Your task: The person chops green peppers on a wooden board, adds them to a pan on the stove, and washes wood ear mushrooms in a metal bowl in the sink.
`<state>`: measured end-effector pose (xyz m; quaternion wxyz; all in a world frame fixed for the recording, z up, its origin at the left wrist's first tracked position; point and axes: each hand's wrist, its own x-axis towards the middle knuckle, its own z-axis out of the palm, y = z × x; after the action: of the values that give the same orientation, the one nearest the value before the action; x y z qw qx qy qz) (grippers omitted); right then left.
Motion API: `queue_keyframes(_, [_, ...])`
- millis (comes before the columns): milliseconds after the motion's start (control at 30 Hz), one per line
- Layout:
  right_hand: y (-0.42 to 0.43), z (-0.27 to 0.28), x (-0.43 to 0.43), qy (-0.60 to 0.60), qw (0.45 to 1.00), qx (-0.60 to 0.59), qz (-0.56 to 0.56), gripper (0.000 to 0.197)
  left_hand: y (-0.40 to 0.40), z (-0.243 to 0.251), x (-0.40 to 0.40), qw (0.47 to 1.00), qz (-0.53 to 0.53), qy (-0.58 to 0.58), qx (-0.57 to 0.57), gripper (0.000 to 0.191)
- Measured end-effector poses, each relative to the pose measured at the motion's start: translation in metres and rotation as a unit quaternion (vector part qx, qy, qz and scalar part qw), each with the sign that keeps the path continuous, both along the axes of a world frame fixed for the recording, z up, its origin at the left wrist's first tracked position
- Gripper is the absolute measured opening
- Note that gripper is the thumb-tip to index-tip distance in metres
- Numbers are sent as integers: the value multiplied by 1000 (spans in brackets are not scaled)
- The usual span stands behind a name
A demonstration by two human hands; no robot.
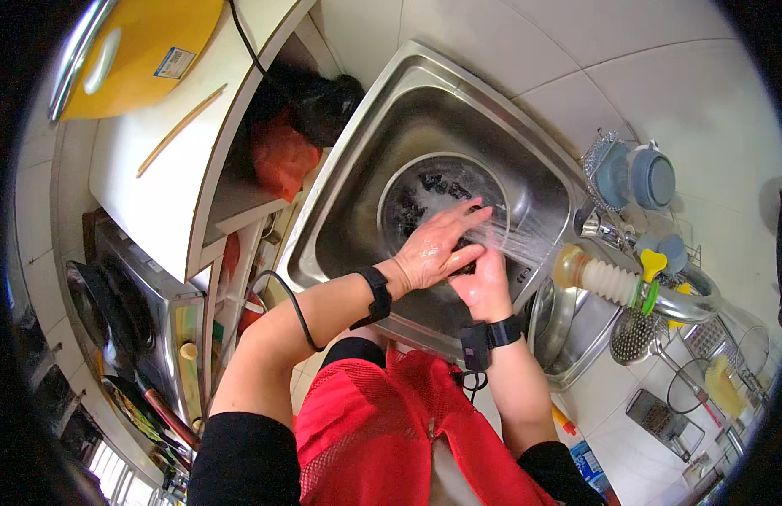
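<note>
Water sprays from a faucet with a ribbed white extension hose (609,281) onto both hands over a stainless steel sink (353,164). My left hand (438,243) is spread, its fingers reaching to the right hand's fingers. My right hand (486,278) is below the spray, its palm turned up; a small dark thing shows between the two hands, and I cannot tell which hand bears it. Beneath them, a round metal-rimmed bowl (391,183) stands in the basin with water and several dark pieces (457,190) in it.
A white cabinet (169,190) with a yellow lid-like object (144,57) stands left, above a gas stove (138,272). Red and black bags (283,155) lie inside it. At right, metal bowls (552,316) sit in a second basin; a skimmer (633,338) and graters (660,417) hang on the wall.
</note>
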<state>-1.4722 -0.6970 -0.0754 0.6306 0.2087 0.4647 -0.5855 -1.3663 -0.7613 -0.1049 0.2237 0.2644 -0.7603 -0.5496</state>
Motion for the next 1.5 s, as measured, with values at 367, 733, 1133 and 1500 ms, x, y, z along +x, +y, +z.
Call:
queue_keyframes(367, [-1,-33,10,93,995,18,-24,45,5,-4,-36,955,182,-112,203,33])
queue_keyframes(733, [15,8,-25,81,990,25,113,54,-36,-2,-6,738,213,-104,632,55])
queue_keyframes(1133, [23,21,-135,512,852,-73,85,36,-52,-7,31,820,60,-271,501,23])
queue_keyframes(1500, [54,43,-97,363,916,-19,173,27,-24,-48,58,815,-271,-491,147,27])
